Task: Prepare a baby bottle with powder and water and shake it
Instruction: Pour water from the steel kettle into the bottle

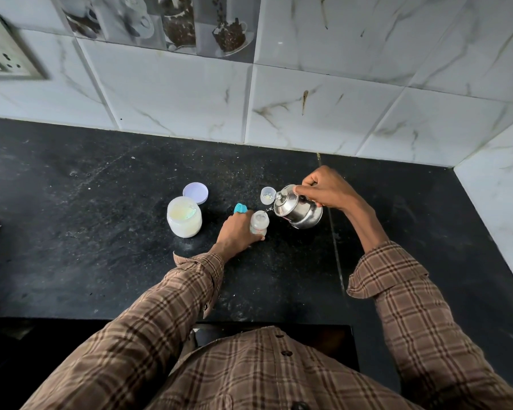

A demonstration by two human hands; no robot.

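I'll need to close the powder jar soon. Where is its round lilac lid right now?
In the head view, the round lilac lid lies flat on the black countertop, just behind the open white powder jar, to the left of the left hand.

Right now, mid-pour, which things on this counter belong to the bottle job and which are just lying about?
In the job:
- baby bottle, steadied by the left hand
- steel kettle, tilted by the right hand
- powder jar, open
- jar lid
- teal bottle top
- small clear cap

Lying about:
- wall socket
- picture tiles
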